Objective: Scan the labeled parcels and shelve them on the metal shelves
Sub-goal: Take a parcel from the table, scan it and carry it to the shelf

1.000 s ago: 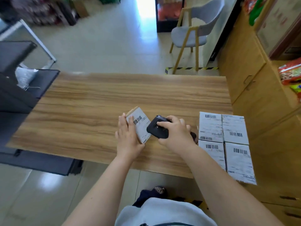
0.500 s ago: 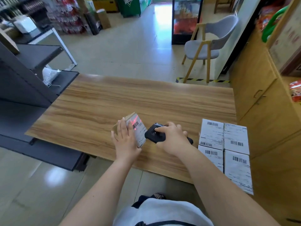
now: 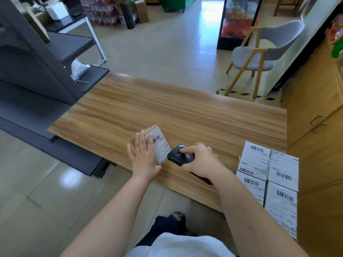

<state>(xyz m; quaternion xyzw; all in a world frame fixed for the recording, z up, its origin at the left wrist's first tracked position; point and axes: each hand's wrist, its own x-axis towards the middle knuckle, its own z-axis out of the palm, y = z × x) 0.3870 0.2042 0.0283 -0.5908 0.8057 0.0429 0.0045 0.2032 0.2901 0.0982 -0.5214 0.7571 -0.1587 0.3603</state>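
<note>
Scanner (image 3: 179, 157) gripped (mostly hidden), parcel (image 3: 157, 143) steadied

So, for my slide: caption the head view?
Right hand aims scanner at parcel steadied by left hand.

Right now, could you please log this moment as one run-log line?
step: scanning | left hand: steadies tilted parcel on table | right hand: grips scanner, aimed at label | waiting: four labeled boxes

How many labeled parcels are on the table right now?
5: one tilted under the left hand at; four grouped at the table's right edge. More may lie beneath.
</note>
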